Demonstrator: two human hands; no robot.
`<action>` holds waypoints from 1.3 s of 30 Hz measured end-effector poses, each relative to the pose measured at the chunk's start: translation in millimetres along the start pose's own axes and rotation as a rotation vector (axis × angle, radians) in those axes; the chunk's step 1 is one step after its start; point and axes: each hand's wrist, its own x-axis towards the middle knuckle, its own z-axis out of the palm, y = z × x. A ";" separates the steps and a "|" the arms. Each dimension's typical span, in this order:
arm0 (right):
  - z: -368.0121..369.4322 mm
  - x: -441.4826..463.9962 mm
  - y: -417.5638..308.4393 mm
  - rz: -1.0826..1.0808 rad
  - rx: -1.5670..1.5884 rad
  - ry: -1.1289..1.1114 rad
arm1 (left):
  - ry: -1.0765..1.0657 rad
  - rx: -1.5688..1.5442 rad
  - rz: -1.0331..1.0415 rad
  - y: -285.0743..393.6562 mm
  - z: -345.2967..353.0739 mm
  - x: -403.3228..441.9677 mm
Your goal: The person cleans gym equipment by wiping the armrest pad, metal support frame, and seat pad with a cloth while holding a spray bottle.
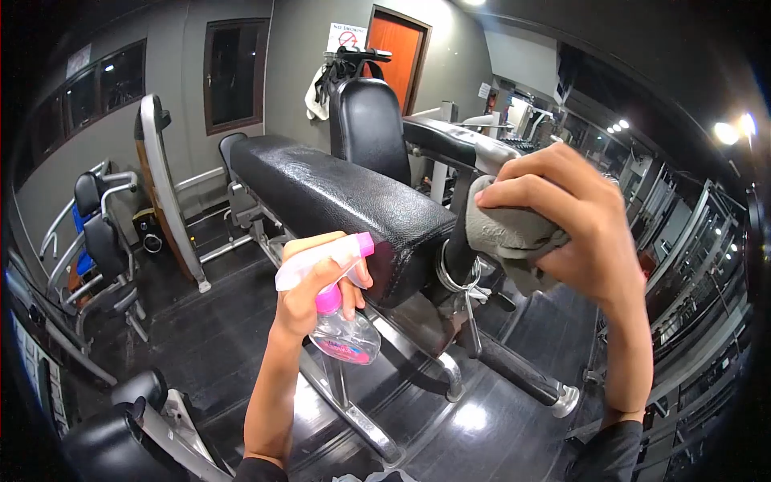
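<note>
My left hand (309,281) is wrapped round a clear spray bottle (345,333) with a pink and white spray head, its pink nozzle pointing right. The bottle is held in front of the near end of a long black padded bench (345,189) with a wet-looking shine. Further right, my right hand (562,209) grips a folded grey cloth (506,229). The cloth is beside the bench's near right corner, by a dark upright post; whether it touches the post I cannot tell. Metal spring clips (462,281) hang below it.
Behind the long pad stands a black backrest (371,120). A metal frame foot (373,438) and a padded bar (514,369) extend low in front. Other gym machines stand left (104,233) and at the lower left (120,434). Racks line the right side.
</note>
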 end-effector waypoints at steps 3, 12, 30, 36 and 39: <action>23.1 -11.2 -3.4 -0.036 -0.012 0.069 | -0.002 0.016 0.012 0.6 1.6 -0.3; 22.7 0.0 8.8 -0.156 -0.073 0.119 | -0.091 0.141 -0.020 23.1 29.6 -4.2; 116.1 -45.3 50.8 -0.187 0.763 0.689 | 0.312 0.292 0.006 19.2 64.9 -11.2; 127.0 -50.6 68.7 -0.339 0.844 0.472 | 0.387 0.493 -0.038 27.5 79.3 -12.5; 126.2 -31.7 70.8 -0.206 0.908 0.680 | 0.493 0.626 -0.078 29.3 92.7 -10.6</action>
